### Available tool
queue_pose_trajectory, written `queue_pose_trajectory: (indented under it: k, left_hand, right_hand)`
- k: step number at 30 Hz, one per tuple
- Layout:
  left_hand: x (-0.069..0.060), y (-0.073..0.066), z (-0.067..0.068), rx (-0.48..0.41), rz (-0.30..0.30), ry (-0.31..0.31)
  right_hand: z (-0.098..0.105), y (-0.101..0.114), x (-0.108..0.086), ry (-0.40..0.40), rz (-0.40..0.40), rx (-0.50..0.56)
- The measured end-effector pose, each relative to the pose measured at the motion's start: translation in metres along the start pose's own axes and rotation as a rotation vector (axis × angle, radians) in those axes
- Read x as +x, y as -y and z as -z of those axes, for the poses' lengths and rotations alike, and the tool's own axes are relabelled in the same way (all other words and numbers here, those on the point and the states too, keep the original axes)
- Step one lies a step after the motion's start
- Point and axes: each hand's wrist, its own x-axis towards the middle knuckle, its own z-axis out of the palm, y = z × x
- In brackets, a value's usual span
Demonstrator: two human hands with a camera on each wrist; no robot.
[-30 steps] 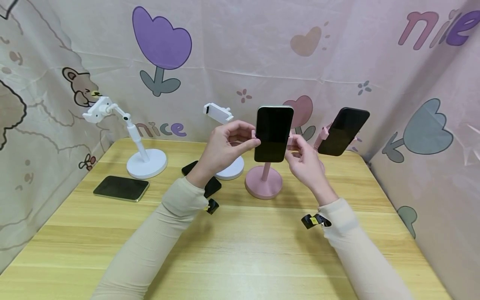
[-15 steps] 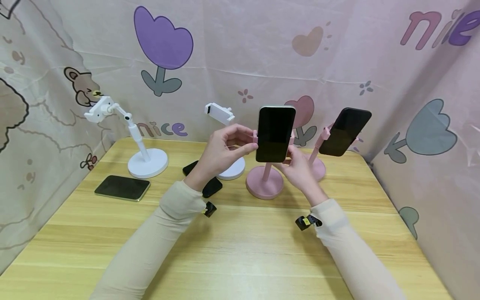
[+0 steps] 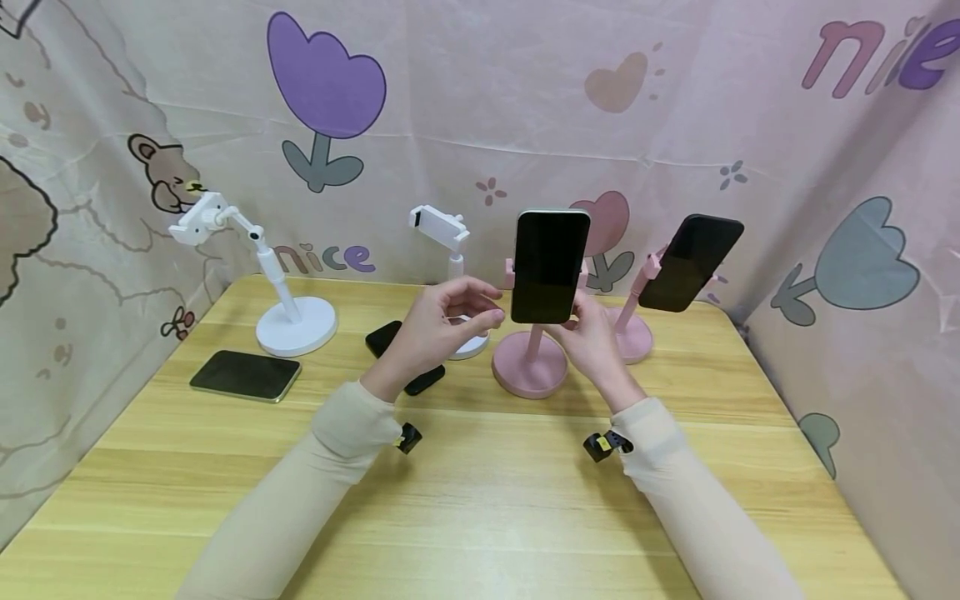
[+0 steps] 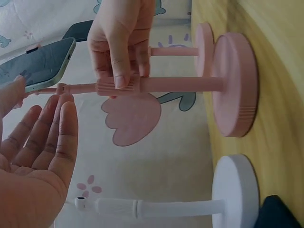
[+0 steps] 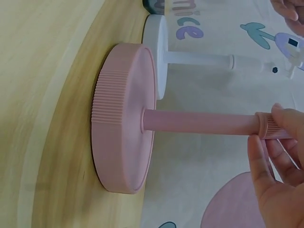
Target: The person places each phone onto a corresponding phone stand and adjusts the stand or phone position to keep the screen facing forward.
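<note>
A dark-screened phone (image 3: pixel 551 267) sits upright in the clamp of a pink phone stand (image 3: pixel 529 367) at the middle of the table. My right hand (image 3: pixel 596 342) is behind and below that phone; the right wrist view shows its thumb and fingers pinching the ribbed collar (image 5: pixel 273 125) on the stand's pole. Left of the phone, my left hand (image 3: pixel 438 329) hovers with relaxed fingers and holds nothing. In the left wrist view its fingers (image 4: pixel 66 137) are spread near the stand's thin upper rod. The phone hides part of the right hand in the head view.
A second pink stand (image 3: pixel 632 337) with a phone (image 3: pixel 692 263) stands at right. One white stand (image 3: pixel 296 327) is at far left, another white stand (image 3: pixel 438 225) behind my left hand. Phones lie flat: one phone (image 3: pixel 246 376) at left, a black phone (image 3: pixel 425 380) partly under my left wrist.
My left hand has let go of the clamp's left side and moved down and left. My right hand has gone from the clamp's right side down to the pole's collar.
</note>
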Motion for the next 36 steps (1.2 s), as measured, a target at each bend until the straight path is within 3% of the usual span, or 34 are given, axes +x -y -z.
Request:
queue_pose_trajectory:
  k: [13,20,36]
  left_hand:
    - [-0.017,0.018,-0.001,-0.002,0.032,0.032]
    - [-0.022,0.030,0.000,0.014,0.049,0.085]
    - [-0.026,0.036,0.000,0.017,0.064,0.104]
  right_hand:
    - [-0.003,-0.001,0.002,-0.020,0.056,-0.041]
    - [-0.002,-0.004,0.009,-0.046,0.085,-0.085]
    - [0.003,-0.020,0.033,-0.090,0.067,-0.189]
